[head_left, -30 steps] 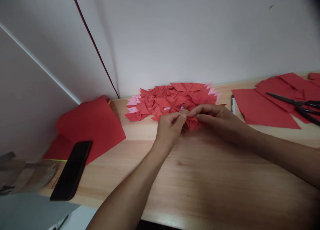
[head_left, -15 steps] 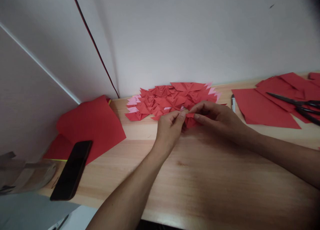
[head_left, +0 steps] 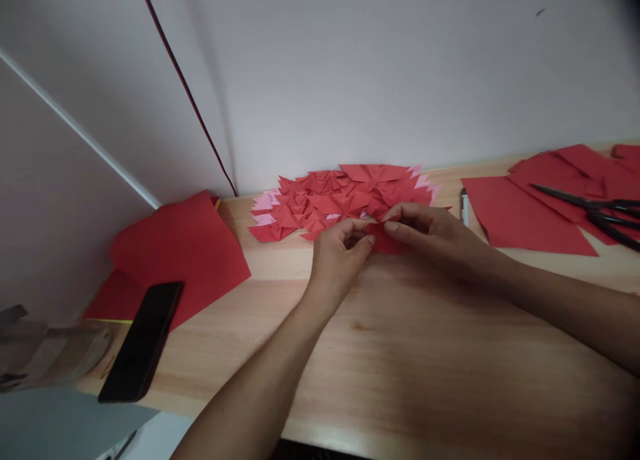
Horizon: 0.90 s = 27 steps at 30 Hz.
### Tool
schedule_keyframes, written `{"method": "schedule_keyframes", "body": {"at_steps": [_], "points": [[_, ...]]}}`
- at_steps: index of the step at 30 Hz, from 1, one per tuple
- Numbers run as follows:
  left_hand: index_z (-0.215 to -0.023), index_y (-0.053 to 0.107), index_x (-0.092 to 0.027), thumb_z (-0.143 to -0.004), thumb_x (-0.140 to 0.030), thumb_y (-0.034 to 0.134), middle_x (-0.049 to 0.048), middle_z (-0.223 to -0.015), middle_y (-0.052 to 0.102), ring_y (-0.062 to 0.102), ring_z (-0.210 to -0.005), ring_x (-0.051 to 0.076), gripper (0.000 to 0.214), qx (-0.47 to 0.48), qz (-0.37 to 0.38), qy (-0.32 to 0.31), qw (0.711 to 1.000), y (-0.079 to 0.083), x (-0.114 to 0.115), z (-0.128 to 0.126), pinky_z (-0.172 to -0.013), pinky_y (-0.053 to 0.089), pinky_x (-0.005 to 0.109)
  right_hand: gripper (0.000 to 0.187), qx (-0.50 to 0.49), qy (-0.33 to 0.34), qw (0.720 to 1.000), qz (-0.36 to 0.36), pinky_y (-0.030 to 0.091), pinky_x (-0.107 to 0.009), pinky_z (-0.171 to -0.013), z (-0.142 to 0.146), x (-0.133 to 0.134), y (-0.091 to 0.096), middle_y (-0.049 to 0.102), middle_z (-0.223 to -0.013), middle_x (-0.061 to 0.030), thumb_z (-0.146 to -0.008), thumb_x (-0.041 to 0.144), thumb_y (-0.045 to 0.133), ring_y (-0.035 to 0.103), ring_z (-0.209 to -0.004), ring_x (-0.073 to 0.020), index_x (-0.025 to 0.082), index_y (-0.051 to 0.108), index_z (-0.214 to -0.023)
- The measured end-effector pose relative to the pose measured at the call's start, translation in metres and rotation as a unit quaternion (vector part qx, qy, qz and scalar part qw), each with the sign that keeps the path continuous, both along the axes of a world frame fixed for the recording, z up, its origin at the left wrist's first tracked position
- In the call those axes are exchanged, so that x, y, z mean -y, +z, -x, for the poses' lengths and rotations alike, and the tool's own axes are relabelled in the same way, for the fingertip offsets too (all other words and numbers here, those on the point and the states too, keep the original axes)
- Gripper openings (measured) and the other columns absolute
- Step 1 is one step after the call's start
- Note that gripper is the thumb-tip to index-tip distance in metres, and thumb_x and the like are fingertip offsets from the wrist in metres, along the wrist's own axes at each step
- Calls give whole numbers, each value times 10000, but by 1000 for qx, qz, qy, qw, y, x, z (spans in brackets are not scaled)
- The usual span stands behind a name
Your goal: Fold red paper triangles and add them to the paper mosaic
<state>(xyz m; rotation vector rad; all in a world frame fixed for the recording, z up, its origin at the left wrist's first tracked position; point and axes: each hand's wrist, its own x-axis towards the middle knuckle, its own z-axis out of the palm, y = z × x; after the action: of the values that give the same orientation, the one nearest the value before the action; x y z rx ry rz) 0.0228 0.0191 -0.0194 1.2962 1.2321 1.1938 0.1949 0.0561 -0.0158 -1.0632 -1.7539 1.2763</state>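
Observation:
Between my two hands is a small piece of red paper [head_left: 393, 245], its shape partly covered by my fingers. My left hand [head_left: 341, 250] pinches its left side between thumb and fingers. From the right, my right hand [head_left: 434, 237] grips its upper edge with thumb and forefinger. Just behind the hands lies a pile of folded red and pink paper pieces [head_left: 325, 200], pointed and layered, against the wall.
A black phone [head_left: 143, 343] rests partly on large red sheets [head_left: 175, 253] at the left. To the right are a white marker [head_left: 465, 208], cut red paper [head_left: 530, 213] and black scissors [head_left: 595, 210]. A clear container [head_left: 55, 353] stands at the table's left edge.
The fingers have shifted on the red paper, and more of its flat face shows below them. My left thumb has moved slightly down and right. The pile stays as it was.

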Motion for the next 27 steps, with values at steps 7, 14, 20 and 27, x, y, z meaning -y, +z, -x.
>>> {"method": "schedule_keyframes", "body": {"at_steps": [7,14,20,27], "points": [[-1032,652,-154,-773,-119,633,7,-781,639,582,-716,108,262,1,-30,-1,1000,-1,0,0,-678,445,222,307,-41,14,996,77,307,-251,-507,-2,-4,0,504,-628,44,-815,502,673,419,-551,-108,218,606,-719],[-1000,632,-155,-797,-194,638,20,-803,653,600,-700,106,206,101,-3,-1,995,4,-1,3,-639,487,218,264,-100,24,989,103,395,-250,-572,1,-2,-3,572,-755,22,-844,498,659,513,-654,-123,240,608,-865],[-965,636,-168,-780,-212,667,-29,-705,607,544,-542,70,193,141,-5,30,989,7,-3,9,-548,447,207,203,-106,-13,994,-39,461,-296,-659,-2,2,-6,628,-863,11,-851,429,683,591,-775,-164,289,576,-952],[-967,631,-163,-758,-207,695,-50,-617,577,508,-491,59,223,146,10,36,989,10,-4,11,-486,361,194,156,-18,46,995,-92,441,-306,-640,-4,7,-9,602,-832,9,-877,385,656,548,-725,-166,306,615,-1006]]}}
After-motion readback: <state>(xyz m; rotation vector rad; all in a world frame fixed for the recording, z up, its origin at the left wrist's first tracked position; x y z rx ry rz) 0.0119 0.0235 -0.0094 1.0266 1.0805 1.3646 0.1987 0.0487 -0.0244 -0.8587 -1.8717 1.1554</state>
